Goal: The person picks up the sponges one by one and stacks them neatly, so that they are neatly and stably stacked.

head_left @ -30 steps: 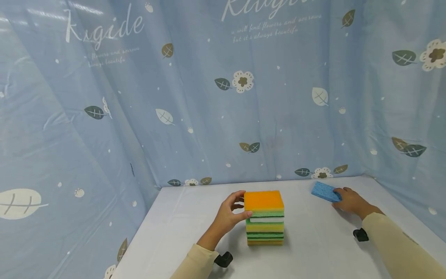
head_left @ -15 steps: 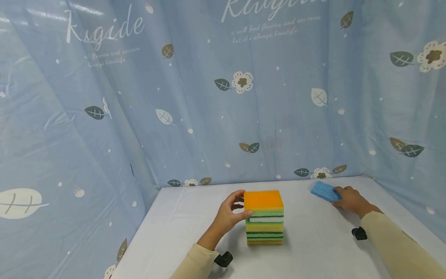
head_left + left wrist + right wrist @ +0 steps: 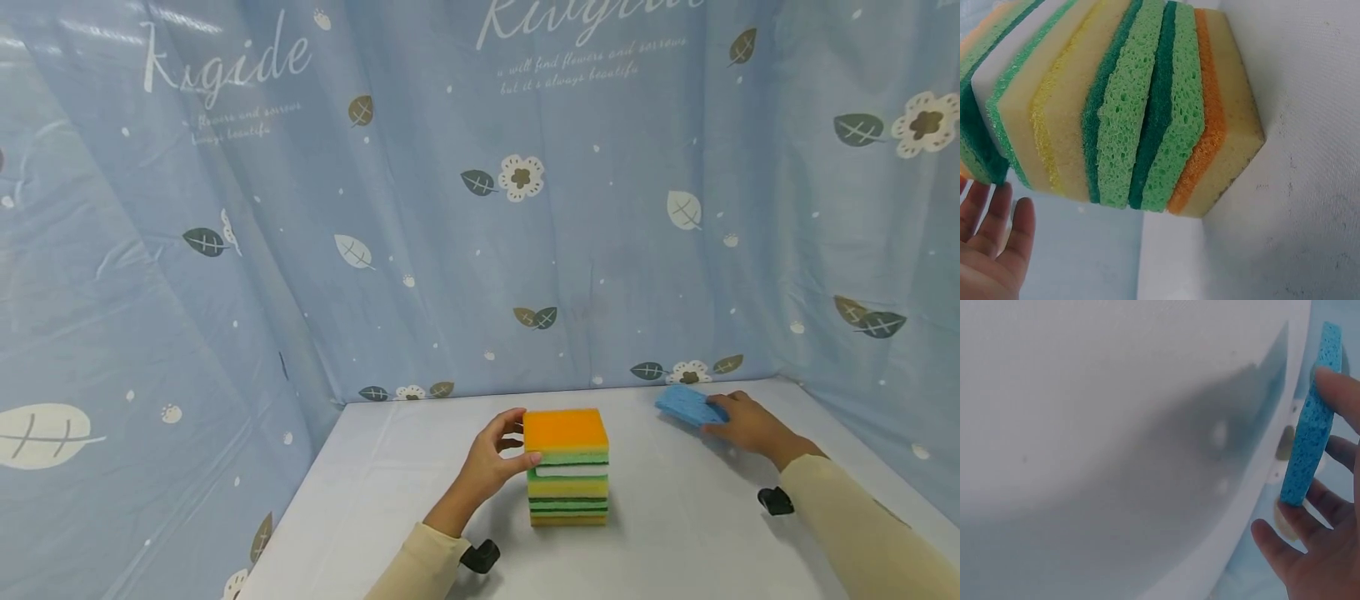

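A stack of several sponges (image 3: 567, 479), orange on top with green, white and yellow layers below, stands in the middle of the white table (image 3: 675, 533). My left hand (image 3: 501, 454) holds its upper left side, thumb on the near face and fingers round the far edge. In the left wrist view the stack (image 3: 1122, 106) fills the frame, with my fingers (image 3: 997, 244) at its edge. At the back right, my right hand (image 3: 738, 419) grips a flat blue sponge (image 3: 684, 405) just above the table. The right wrist view shows that blue sponge (image 3: 1307, 434) pinched between thumb and fingers.
A blue curtain (image 3: 420, 208) printed with leaves and flowers closes in the table at the back and both sides. Black wrist-camera mounts show at my left sleeve (image 3: 480, 556) and right sleeve (image 3: 776, 500).
My right hand has carried the blue sponge a little left and up, off the table. The left hand and the stack have not moved.
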Motion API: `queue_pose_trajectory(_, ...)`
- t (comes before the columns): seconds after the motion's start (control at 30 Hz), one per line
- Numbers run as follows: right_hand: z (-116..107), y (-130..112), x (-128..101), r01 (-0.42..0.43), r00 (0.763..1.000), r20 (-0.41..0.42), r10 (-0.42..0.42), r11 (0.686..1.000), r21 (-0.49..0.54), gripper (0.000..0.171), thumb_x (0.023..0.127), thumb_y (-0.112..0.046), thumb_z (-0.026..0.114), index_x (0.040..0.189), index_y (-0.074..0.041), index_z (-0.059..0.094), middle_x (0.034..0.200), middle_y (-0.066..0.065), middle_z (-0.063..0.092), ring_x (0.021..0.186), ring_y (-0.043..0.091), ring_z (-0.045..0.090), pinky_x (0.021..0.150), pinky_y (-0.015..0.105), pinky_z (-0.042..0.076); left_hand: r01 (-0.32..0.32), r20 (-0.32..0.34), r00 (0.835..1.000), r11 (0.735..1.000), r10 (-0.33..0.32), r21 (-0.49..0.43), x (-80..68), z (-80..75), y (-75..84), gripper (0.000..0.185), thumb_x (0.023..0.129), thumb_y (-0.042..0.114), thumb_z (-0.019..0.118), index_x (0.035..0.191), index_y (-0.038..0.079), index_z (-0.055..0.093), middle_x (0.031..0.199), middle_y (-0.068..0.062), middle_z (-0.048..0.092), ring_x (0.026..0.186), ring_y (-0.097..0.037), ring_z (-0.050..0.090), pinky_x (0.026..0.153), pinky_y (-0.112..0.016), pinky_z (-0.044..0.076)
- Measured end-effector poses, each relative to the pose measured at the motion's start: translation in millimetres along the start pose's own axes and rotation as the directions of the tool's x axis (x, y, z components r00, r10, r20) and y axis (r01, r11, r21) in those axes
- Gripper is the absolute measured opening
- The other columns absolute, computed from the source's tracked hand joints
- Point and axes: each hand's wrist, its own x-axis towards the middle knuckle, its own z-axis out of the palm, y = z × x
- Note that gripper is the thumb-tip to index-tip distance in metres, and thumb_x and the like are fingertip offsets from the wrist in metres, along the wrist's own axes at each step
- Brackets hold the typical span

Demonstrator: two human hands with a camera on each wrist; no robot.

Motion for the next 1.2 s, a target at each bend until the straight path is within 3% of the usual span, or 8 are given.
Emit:
queue_pose_trajectory(0.27,-5.5,-18.0,0.9,0.093,0.995,-0.029,-0.094,0.995,-0.024,0.073,0.087,-0.043,0.07,0.135,0.007,0.048,0.129,0.038,0.04,0.114,0.056,0.043,0.088,0.069,0.038,0.007,0.009,1.0,1.0,-0.007,-0.007,0.1,-0.4,0.5,0.067,0.085,0.031,0.078,0.142,0.017,0.047,0.127,0.002,0.055,0.113,-0.019,0.053,0.096,-0.038,0.047)
queue_pose_trajectory(0.67,-19.7,-41.9,-5.4,0.171,0.983,-0.052,-0.174,0.984,-0.051,0.081,0.085,-0.058,0.065,0.136,0.003,0.051,0.136,0.034,0.039,0.121,0.056,0.039,0.092,0.07,0.035,0.023,0.007,1.0,1.0,-0.023,-0.014,0.7,1.2,1.7,0.067,0.084,0.031,0.079,0.141,0.019,0.047,0.126,0.003,0.055,0.112,-0.017,0.053,0.097,-0.039,0.046)
queue_pose_trajectory(1.2,-46.6,-92.2,-17.4,0.291,0.951,-0.086,-0.296,0.955,-0.06,0.067,0.089,-0.047,0.066,0.136,-0.001,0.054,0.134,0.026,0.044,0.119,0.048,0.047,0.091,0.066,0.041,0.006,0.014,1.0,1.0,-0.006,-0.018,-0.2,-2.5,-1.3,0.068,0.084,0.029,0.079,0.142,0.018,0.046,0.13,0.002,0.054,0.115,-0.019,0.053,0.097,-0.038,0.046)
